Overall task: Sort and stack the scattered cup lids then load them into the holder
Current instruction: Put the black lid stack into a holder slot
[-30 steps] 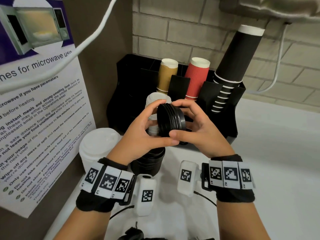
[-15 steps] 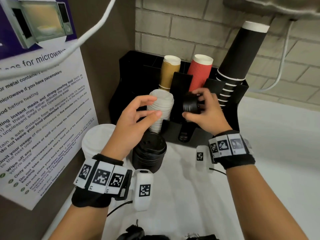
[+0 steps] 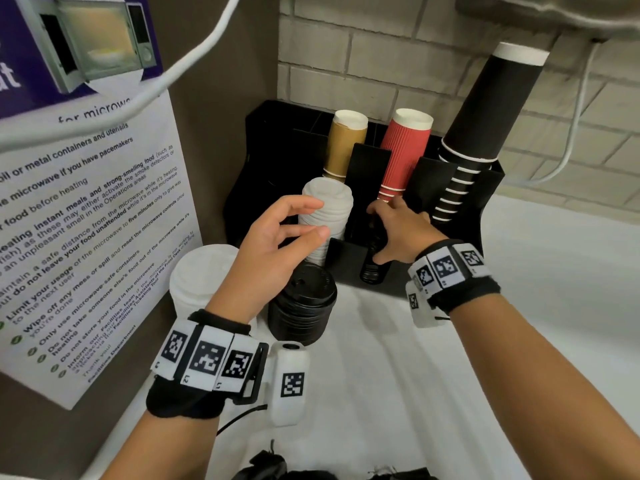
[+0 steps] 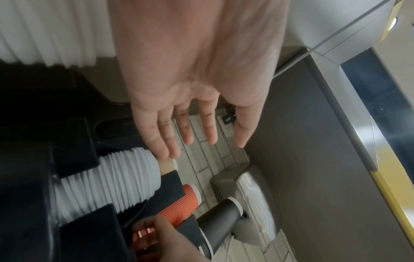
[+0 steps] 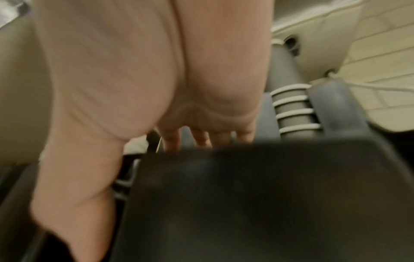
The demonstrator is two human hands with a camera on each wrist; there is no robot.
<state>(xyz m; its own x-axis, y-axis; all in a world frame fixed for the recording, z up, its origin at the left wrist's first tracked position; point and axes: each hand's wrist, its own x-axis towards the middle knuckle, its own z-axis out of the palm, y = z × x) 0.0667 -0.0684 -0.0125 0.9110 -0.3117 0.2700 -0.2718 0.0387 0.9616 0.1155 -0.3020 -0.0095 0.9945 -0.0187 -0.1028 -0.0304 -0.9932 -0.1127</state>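
A black holder (image 3: 346, 263) stands at the back of the counter. My right hand (image 3: 377, 233) grips a short stack of small black lids (image 3: 372, 273) and has it down in the holder's middle front slot. In the right wrist view the fingers (image 5: 201, 138) disappear behind the blurred holder wall (image 5: 246, 195). My left hand (image 3: 320, 220) hovers open and holds nothing, just in front of the white lids (image 3: 329, 209) loaded in the left slot. The left wrist view shows its fingers (image 4: 197, 133) straight above those white lids (image 4: 116, 184). Larger black lids (image 3: 304, 299) and white lids (image 3: 204, 275) stand stacked on the counter.
Brown cups (image 3: 346, 143), red cups (image 3: 405, 150) and tall black cups (image 3: 485, 116) lean in the holder's back slots. A poster panel (image 3: 86, 237) walls off the left. A brick wall (image 3: 381, 64) is behind. White counter (image 3: 519, 323) spreads to the right.
Both hands held the small black lid stack together. The left hand let go and stays open, while the right hand carried the stack to the holder and lowered it into the middle slot.
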